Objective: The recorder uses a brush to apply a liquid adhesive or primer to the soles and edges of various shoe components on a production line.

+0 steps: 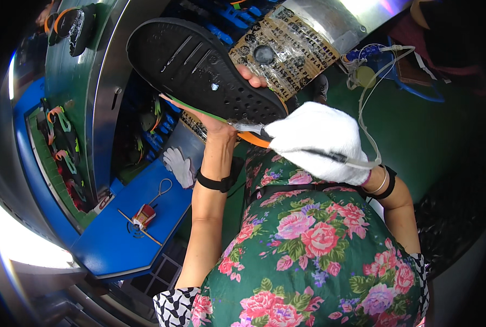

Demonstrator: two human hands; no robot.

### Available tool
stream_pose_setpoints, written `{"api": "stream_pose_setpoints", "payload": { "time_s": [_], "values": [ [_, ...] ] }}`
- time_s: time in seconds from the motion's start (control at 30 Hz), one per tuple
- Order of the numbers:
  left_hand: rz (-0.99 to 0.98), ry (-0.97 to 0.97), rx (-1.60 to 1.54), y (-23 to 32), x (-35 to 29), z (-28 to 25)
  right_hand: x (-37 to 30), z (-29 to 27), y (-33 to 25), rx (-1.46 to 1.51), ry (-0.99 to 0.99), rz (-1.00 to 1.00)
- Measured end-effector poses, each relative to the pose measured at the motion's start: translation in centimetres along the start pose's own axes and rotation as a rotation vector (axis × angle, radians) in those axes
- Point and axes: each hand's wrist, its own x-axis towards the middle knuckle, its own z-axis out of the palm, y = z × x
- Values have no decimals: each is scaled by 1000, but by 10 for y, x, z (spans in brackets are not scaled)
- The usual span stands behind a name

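My bare left hand (214, 121) holds up a black sandal (199, 73), its holed sole facing me. The palm lies under the near edge, and fingertips show past the far edge. A green line runs along the sole's side, and an orange strap (254, 139) hangs at the near end. My right hand (322, 143), in a white glove, is closed around a slim dark applicator (320, 155) joined to a clear tube (367, 163). A pale, clear-looking tip (244, 126) reaches the sole's near edge; whether it touches is hard to tell. A small whitish spot (214, 86) sits on the sole.
Behind the sandal stands a tape-covered cardboard piece (303, 46). On a blue table (101, 248) at lower left lie a white glove (178, 167) and a small red item (144, 216) with thin rods. Sandals (63, 125) line the far left; a metal frame (109, 82) rises beside them.
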Motion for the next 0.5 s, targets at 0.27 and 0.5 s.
{"api": "stream_pose_setpoints", "payload": {
  "time_s": [0.27, 0.5],
  "values": [
    [-44, 20, 80, 5, 2, -8, -2, -8, 0, 80, 18, 161],
    [-33, -38, 135, 4, 6, -6, -5, -7, 4, 115, -2, 170]
  ]
}}
